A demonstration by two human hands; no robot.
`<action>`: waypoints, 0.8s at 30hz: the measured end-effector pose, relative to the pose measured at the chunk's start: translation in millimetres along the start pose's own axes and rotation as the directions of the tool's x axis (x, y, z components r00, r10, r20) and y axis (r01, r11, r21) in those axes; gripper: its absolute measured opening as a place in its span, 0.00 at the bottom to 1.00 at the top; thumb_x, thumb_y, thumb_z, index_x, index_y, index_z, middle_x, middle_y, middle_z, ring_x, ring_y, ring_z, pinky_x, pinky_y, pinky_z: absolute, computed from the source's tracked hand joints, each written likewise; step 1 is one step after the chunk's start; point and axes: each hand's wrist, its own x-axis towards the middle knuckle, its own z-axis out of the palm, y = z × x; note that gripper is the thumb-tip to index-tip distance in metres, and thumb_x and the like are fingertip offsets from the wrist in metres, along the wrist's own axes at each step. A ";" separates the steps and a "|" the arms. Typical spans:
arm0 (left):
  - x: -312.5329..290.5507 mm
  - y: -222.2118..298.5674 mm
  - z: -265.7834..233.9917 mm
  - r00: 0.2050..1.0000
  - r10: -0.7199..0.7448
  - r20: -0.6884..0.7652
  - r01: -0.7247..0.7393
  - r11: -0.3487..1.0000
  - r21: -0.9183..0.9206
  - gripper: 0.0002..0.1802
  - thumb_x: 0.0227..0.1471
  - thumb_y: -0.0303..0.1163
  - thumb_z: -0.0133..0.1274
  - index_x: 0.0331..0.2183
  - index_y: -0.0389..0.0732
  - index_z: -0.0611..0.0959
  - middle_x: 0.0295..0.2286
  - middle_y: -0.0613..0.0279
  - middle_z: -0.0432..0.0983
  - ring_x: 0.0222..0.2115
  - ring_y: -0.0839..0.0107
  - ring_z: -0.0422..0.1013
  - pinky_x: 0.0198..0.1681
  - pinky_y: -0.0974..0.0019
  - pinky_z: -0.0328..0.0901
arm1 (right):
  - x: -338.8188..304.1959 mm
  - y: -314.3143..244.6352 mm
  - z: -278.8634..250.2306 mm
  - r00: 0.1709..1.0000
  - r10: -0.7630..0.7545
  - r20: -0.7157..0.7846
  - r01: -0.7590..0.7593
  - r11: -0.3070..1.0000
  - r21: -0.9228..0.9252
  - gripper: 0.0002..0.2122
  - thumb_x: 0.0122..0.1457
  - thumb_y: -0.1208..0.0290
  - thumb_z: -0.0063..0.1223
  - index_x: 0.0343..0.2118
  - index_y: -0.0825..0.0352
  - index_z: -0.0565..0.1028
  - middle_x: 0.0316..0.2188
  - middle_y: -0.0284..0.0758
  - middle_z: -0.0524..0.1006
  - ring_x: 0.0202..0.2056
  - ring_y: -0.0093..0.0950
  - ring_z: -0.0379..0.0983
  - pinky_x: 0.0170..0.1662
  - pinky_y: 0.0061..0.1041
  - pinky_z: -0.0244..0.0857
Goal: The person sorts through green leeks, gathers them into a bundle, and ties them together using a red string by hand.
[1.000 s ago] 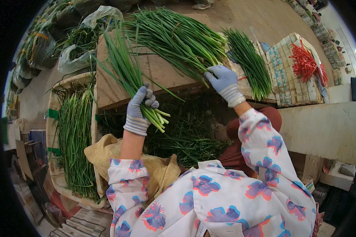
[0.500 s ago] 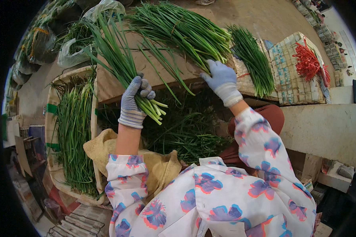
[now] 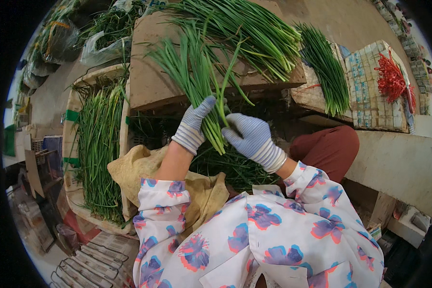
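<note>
My left hand [image 3: 193, 124], in a striped knit glove, is wrapped round a small bunch of garlic chives [image 3: 189, 72]. Their pale cut ends point down toward me and the green leaves fan out to the upper left. At the right side of the bunch, my gloved right hand [image 3: 250, 138] pinches a chive stalk [image 3: 221, 98] or two near the base, angled across the others. Beyond both hands, a big heap of garlic chives [image 3: 247, 36] lies on a brown board [image 3: 153, 91], with some loose stalks at its near edge.
To the left stands a pale crate [image 3: 125, 163] full of chives [image 3: 98, 149]. A neat chive bundle [image 3: 327, 72] and a woven block [image 3: 369, 113] topped with red ties [image 3: 393, 79] are at the right. Loose green leaves [image 3: 237, 168] lie below my hands, beside a tan cloth [image 3: 144, 168].
My right hand has left the heap and come down to the bunch, now pinching a stalk. The left hand with the bunch has shifted right, toward the middle.
</note>
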 end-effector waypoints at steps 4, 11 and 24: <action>-13.3 -4.5 -0.5 1.000 -0.013 0.000 0.013 0.998 0.066 0.15 0.46 0.32 0.55 0.36 0.34 0.76 0.26 0.59 0.75 0.26 0.69 0.72 0.28 0.68 0.71 | -8.0 -15.2 6.8 0.980 0.086 0.180 -0.076 0.995 -0.065 0.09 0.49 0.67 0.53 0.31 0.66 0.71 0.22 0.40 0.73 0.23 0.36 0.71 0.28 0.28 0.65; -118.1 20.8 4.4 0.990 0.031 -0.140 -0.011 0.990 0.139 0.18 0.43 0.31 0.54 0.37 0.35 0.73 0.27 0.59 0.72 0.22 0.72 0.68 0.29 0.65 0.68 | 13.0 17.3 1.1 0.926 0.119 0.359 -0.290 0.833 0.471 0.15 0.53 0.65 0.50 0.42 0.63 0.71 0.32 0.38 0.76 0.35 0.26 0.73 0.40 0.24 0.66; -221.2 60.7 -1.5 0.993 0.121 0.003 -0.120 0.983 0.139 0.28 0.43 0.34 0.56 0.45 0.34 0.65 0.28 0.55 0.72 0.17 0.73 0.67 0.21 0.66 0.66 | 87.5 -39.3 30.8 0.876 -0.206 0.436 -0.176 0.705 0.687 0.39 0.44 0.72 0.60 0.58 0.66 0.48 0.26 0.32 0.71 0.29 0.20 0.67 0.35 0.21 0.64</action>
